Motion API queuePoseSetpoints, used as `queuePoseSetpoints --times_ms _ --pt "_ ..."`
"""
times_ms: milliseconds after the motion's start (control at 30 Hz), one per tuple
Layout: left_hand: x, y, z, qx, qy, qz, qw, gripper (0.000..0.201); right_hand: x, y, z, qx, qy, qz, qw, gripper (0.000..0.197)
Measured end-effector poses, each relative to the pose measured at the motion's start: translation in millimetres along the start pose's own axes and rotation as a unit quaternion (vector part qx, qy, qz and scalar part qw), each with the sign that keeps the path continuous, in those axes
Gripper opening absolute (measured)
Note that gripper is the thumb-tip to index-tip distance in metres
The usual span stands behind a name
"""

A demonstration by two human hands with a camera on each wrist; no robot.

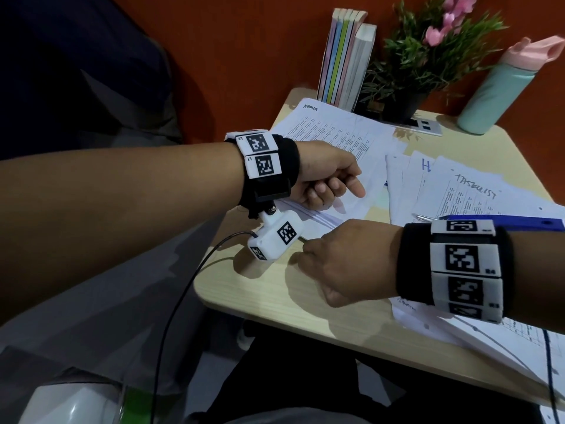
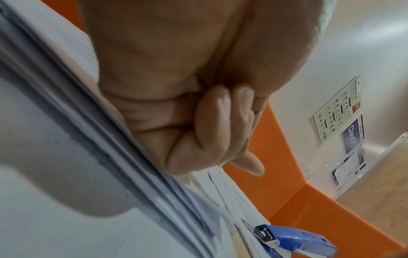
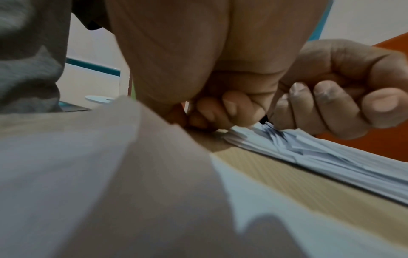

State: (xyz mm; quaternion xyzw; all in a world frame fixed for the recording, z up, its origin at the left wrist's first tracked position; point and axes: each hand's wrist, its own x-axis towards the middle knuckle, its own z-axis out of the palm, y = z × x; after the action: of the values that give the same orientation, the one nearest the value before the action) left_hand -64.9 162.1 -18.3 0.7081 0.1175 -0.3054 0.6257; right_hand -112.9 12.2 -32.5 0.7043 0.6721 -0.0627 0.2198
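Observation:
A stack of white printed papers (image 1: 312, 215) lies on a pale wooden table (image 1: 263, 289). My left hand (image 1: 330, 175) rests on top of the stack as a fist, fingers curled into the palm (image 2: 209, 125) and thumb sticking out; nothing shows inside it. My right hand (image 1: 342, 264) sits knuckles-up at the stack's near corner. In the right wrist view its curled fingers (image 3: 229, 108) pinch that corner of the papers (image 3: 331, 157), beside a small black thing (image 3: 264, 120) I cannot identify. The left fist (image 3: 344, 97) presses on the sheets just behind.
More loose sheets (image 1: 458, 191) spread across the right of the table, with a blue stapler (image 1: 501, 223) on them. Upright books (image 1: 345, 56), a potted plant (image 1: 428, 62) and a mint bottle (image 1: 498, 90) stand at the back against an orange wall. A black cable (image 1: 183, 289) hangs off the near-left edge.

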Motion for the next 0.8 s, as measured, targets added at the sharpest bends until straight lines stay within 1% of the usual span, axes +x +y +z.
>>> queuePoseSetpoints --times_ms 67,100,133,167,200,233,267,333,367,400,500,567,733,800 --pt "-0.4 -0.3 -0.5 -0.002 0.001 0.000 1.000 0.034 -1.1 -0.1 -0.9 0.002 -0.006 0.002 1.000 0.044" --pt "-0.8 -0.2 -1.0 -0.002 0.002 0.000 1.000 0.034 -2.6 0.9 -1.3 0.021 -0.005 0.006 1.000 0.041" --pt "-1.1 -0.1 -1.5 -0.003 0.002 0.000 1.000 0.034 -5.1 3.4 -3.4 0.053 -0.002 0.024 0.998 0.030" --pt "-1.5 0.0 -2.0 -0.005 0.002 0.001 1.000 0.034 -8.2 7.7 -4.7 0.099 -0.005 0.051 0.994 0.013" --pt "-1.8 0.2 -2.7 -0.008 0.001 0.003 1.000 0.035 -12.7 12.6 -7.4 0.150 -0.003 0.081 0.985 0.009" --pt "-2.2 0.3 -3.5 -0.010 0.001 0.005 1.000 0.035 -16.4 17.6 -9.0 0.181 0.004 0.099 0.979 0.018" --pt "-2.8 0.6 -4.1 -0.011 0.003 0.008 1.000 0.035 -20.9 22.6 -10.8 0.201 0.012 0.108 0.973 0.021" --pt "-2.9 0.8 -4.3 -0.009 0.005 0.011 1.000 0.034 -28.6 29.7 -11.3 0.235 0.041 0.109 0.965 0.012" --pt "-2.7 1.2 -3.8 -0.007 0.004 0.012 1.000 0.034 -30.2 31.0 -10.9 0.247 0.047 0.103 0.962 0.005" --pt "-2.0 1.6 -3.0 -0.004 0.004 0.012 1.000 0.034 -30.6 30.9 -10.4 0.258 0.044 0.096 0.960 0.004" --pt "-1.1 2.9 -0.2 0.002 0.009 0.010 1.000 0.035 -25.9 23.8 -11.5 0.246 0.023 0.067 0.967 0.006" --pt "-1.8 3.9 0.5 0.007 0.016 0.011 1.000 0.036 -20.9 17.0 -11.3 0.205 0.018 0.052 0.977 0.006" --pt "-5.9 5.2 -0.6 0.012 0.019 0.017 1.000 0.037 -10.6 3.8 -15.8 0.130 -0.010 0.047 0.990 0.005" --pt "-7.3 5.1 -0.5 0.017 0.021 0.018 0.999 0.037 -7.6 0.4 -17.0 0.090 -0.019 0.044 0.995 0.007"
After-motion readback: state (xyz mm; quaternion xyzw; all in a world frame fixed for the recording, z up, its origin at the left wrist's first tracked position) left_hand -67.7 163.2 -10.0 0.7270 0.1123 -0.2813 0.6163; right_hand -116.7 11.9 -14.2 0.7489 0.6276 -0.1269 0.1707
